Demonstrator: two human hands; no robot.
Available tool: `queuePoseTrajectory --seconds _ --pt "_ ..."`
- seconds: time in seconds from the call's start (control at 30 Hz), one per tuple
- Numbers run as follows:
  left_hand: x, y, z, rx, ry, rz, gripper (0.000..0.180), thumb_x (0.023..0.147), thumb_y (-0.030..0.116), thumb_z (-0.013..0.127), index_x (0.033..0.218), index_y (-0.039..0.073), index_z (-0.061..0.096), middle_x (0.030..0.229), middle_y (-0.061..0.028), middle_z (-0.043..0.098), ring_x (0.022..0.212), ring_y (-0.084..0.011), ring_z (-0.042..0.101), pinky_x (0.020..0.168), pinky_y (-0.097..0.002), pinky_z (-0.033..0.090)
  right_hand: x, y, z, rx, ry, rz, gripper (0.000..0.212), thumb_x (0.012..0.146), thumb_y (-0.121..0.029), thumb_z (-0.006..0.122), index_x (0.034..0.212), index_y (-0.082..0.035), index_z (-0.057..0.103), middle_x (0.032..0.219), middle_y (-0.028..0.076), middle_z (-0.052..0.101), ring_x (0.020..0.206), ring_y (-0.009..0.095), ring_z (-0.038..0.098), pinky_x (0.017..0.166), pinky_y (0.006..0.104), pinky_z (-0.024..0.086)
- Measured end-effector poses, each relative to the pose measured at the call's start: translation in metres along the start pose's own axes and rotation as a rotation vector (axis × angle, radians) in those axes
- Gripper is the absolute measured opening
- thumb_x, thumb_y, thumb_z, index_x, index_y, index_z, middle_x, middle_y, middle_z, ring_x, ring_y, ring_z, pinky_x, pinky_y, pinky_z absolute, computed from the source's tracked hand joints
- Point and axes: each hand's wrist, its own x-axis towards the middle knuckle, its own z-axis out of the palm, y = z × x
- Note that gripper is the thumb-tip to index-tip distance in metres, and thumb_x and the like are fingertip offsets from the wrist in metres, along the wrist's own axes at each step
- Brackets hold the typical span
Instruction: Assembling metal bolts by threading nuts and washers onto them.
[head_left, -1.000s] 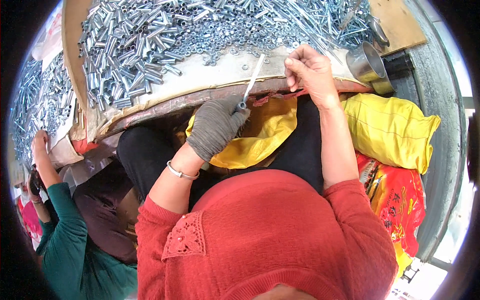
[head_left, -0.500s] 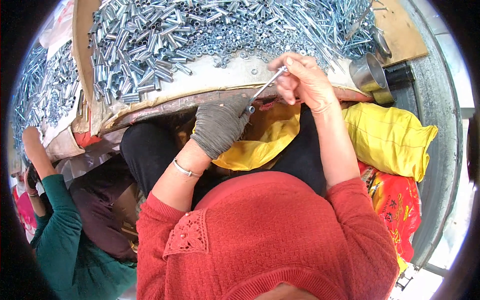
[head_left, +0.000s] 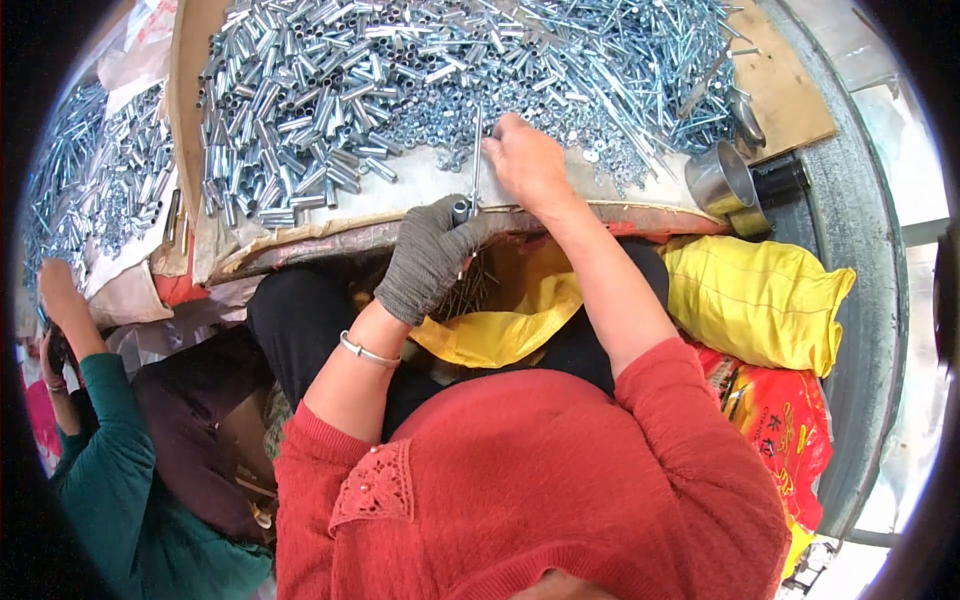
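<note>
My left hand [head_left: 430, 255], in a grey knit glove, is closed around a thin metal rod [head_left: 477, 145] that points away from me over the table's front edge. The end of a short metal tube [head_left: 460, 210] shows between the same fingers. My bare right hand [head_left: 528, 165] is at the near edge of the pile of small nuts and washers [head_left: 430, 125], just right of the rod. Its fingers are curled, and their tips are partly hidden; whatever they hold cannot be made out.
Short metal tubes [head_left: 300, 125] heap at the left, long rods [head_left: 640, 80] at the right. A metal cup [head_left: 720, 178] stands by the right edge. An open yellow bag [head_left: 510, 335] holding rods lies in my lap; a full yellow sack [head_left: 755, 300] sits right. A co-worker's hand [head_left: 62, 290] works at far left.
My right hand has left the rod's far end and moved left onto the small nuts and washers. The rod in my left hand has swung from slanting right to nearly straight ahead.
</note>
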Motion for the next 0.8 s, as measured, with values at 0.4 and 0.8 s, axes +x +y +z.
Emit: queuePoseTrajectory --seconds 0.4,0.8 --pt "-0.004 0.015 0.008 0.469 -0.337 -0.224 0.024 0.082 0.029 0.059 0.079 0.005 0.061 0.074 -0.0193 0.06 0.074 -0.0394 0.058 0.064 -0.0468 0.043 -0.044 0.033 -0.088 1.45 -0.345 0.366 0.018 0.083 -0.012 0.065 0.091 0.003 0.059 0.067 0.006 0.06 0.054 0.013 0.059 0.046 0.0257 0.051" --pt "-0.002 0.021 0.007 0.007 -0.068 -0.238 0.019 0.083 0.021 0.062 0.087 0.002 0.063 0.074 -0.0169 0.062 0.069 -0.0335 0.06 0.061 -0.0386 0.046 -0.051 -0.024 -0.037 1.492 -0.321 0.34 0.035 0.086 -0.029 0.062 0.104 0.001 0.063 0.09 0.011 0.066 0.076 0.014 0.062 0.067 0.0268 0.051"
